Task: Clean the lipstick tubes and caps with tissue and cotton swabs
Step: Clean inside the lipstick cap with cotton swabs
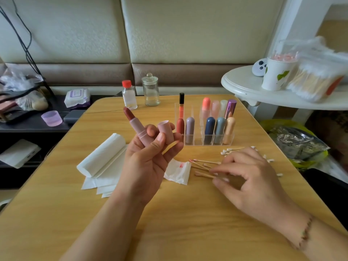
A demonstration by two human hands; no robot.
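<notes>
So the worktop (178, 213) is a yellowish wood-grain laminate with rounded corners, smooth and a bit shiny. The left hand (145, 162) is raised palm-up above it and holds two things at once: an open lipstick (134, 124) with a matte dusty-pink tube, ringed near the middle, and a dark brick-red slanted bullet sticking out the top, tilted up and to the left, plus its matching pink cap (165, 131), a short rounded cup gripped between the fingers just right of the tube.

The right hand (250, 178) is low over the worktop, fingers curled and pinching at a cotton swab (204, 174) with a wooden stick and a pink-stained tip. A few more used swabs (202, 162) lie just beside it, and clean white-tipped swabs (228, 151) are scattered behind the hand.

Between the hands sits a crumpled tissue (178, 171), white and wrinkly with a red smear. To the left is a folded stack of soft white tissue (102, 157), one end rolled up.

Behind all that, a clear plastic organizer (204, 129) holds smooth capsule-shaped lipsticks upright in its slots: red, lilac, navy, grey-blue, peach, with coral, pale pink, cream and a metallic purple one in back. A small clear bottle (129, 96) with a red cap and a glass jar (150, 91) with a knobbed lid stand near the far edge.
</notes>
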